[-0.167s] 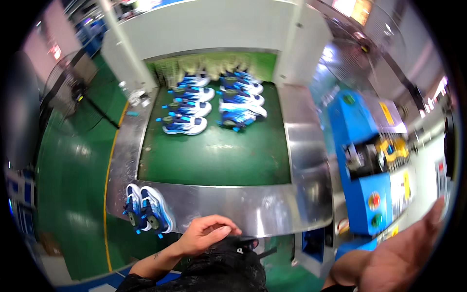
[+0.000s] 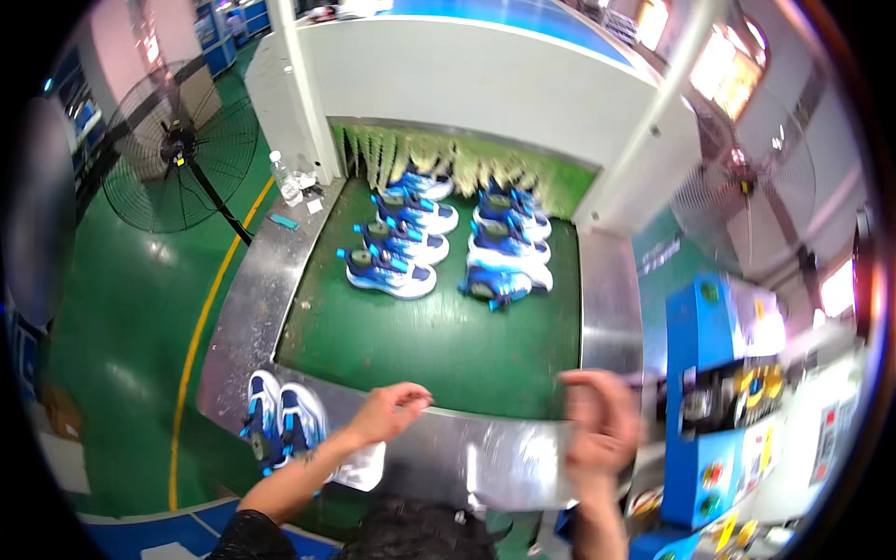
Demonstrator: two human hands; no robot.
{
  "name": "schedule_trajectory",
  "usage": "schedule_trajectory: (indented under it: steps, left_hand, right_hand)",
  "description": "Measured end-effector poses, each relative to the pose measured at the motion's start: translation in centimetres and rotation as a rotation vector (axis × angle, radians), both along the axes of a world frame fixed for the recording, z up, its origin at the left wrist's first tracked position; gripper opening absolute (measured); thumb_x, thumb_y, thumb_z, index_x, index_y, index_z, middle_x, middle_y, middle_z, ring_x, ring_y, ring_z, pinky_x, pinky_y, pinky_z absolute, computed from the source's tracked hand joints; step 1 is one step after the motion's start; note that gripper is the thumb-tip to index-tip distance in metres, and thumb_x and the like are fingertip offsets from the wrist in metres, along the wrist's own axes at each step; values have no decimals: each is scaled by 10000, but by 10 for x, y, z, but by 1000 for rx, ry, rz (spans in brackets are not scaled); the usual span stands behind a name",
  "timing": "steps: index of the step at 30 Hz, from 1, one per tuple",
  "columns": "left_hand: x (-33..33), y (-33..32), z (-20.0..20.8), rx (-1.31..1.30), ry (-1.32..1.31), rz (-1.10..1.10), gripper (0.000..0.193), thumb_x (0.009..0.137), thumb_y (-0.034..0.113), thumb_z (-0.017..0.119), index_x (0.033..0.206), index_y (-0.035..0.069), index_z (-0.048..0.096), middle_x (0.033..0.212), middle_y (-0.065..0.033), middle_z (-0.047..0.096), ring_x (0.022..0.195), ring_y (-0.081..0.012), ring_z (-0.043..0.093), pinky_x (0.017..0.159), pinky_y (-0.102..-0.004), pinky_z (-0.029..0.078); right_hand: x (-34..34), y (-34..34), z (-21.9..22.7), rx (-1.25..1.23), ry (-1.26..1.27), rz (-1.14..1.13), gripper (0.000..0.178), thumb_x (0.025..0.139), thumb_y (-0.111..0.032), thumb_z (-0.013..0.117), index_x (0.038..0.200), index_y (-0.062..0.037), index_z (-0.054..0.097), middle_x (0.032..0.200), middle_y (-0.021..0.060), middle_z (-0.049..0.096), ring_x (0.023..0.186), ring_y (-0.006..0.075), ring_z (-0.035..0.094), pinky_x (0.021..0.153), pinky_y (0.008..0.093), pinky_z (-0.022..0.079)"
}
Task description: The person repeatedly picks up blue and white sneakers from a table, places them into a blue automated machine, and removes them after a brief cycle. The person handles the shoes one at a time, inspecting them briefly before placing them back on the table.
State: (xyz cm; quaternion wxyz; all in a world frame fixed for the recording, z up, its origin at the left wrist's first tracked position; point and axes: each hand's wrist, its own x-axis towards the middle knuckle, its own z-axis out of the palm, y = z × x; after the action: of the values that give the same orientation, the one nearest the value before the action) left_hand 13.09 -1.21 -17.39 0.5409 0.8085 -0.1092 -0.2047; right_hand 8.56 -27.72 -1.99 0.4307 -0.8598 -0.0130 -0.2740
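Note:
My left hand (image 2: pixel 390 413) is over the metal front ledge (image 2: pixel 509 457), palm down, with fingers loosely bent and nothing seen in them. My right hand (image 2: pixel 602 425) hovers over the ledge's right part, blurred, its fingers curved apart from the thumb and apparently holding nothing. Left of my left forearm, a pair of blue-and-white sneakers (image 2: pixel 301 415) stands on the ledge's left corner, partly covered by the arm. Two columns of similar sneakers rest on the green belt (image 2: pixel 373 341); the nearest left one (image 2: pixel 392 275) is upright, the nearest right one (image 2: pixel 504 283) looks tipped over.
A fringed curtain (image 2: pixel 448 149) hangs at the belt's far end under a white housing (image 2: pixel 485 79). On the left ledge stands a clear bottle (image 2: pixel 286 182). Stand fans (image 2: pixel 177 140) flank the station. A blue machine (image 2: pixel 691 401) is at right.
My right hand has swung in from the far right to above the ledge. My left hand has moved slightly forward and left. The view has shifted, showing more of the far end.

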Motion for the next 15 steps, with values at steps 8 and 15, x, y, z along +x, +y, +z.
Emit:
schedule_trajectory:
  steps: [8,15]
  left_hand:
    - [173,150,-235,681,-665,344,459,843,192,649,1229,-18,515,1310,-201,506,1211,-390,477,1029,-482,362]
    - [215,154,-267,585,-636,350,392,830,73,608,1207,-15,547,1341,-153,530,1255,-327,495,1040,-476,339]
  right_hand:
    - [193,80,-183,-70,592,446,649,807,-267,762,1330,-1,485,1264,225,577,1156,361,576,971,422,470]
    - [378,168,-352,-384,382,490,699,642,-304,846,1184,16,542,1045,197,641,981,389,619,897,448,482]
